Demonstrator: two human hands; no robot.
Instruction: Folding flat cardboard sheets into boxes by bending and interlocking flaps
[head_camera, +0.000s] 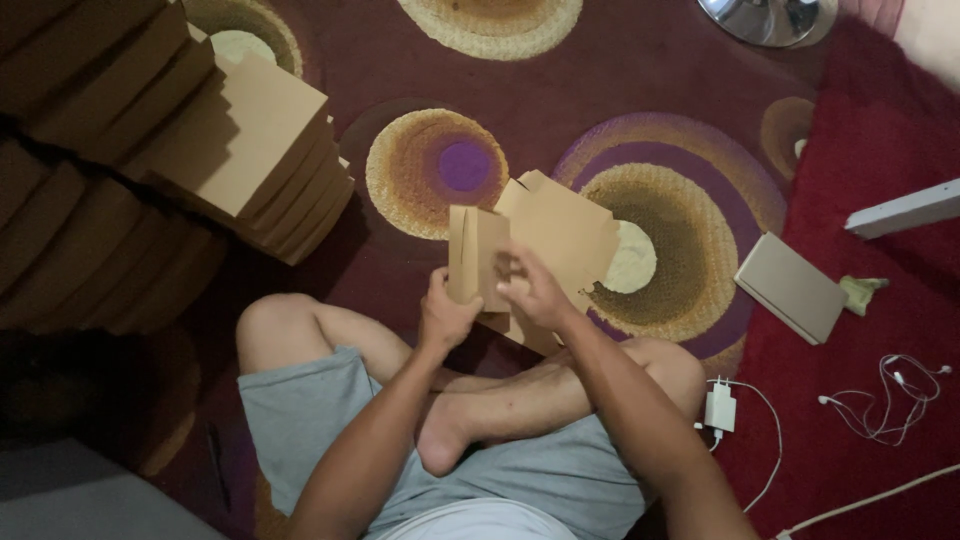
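I sit cross-legged on a patterned carpet and hold a flat brown cardboard box blank (552, 232) upright in front of my knees. My left hand (444, 312) grips its folded left panel from below. My right hand (530, 288) presses fingers against the middle of the blank beside the fold. The blank's notched flaps stick up and out to the right. A second flat piece seems to lie under it, partly hidden by my hands.
Stacks of folded brown boxes (250, 150) fill the left side of the carpet (640, 70). One closed box (790, 287) lies on the right by a red cloth (880, 140). A white charger (720, 406), earphones (885, 395) and a fan base (765, 18) are nearby.
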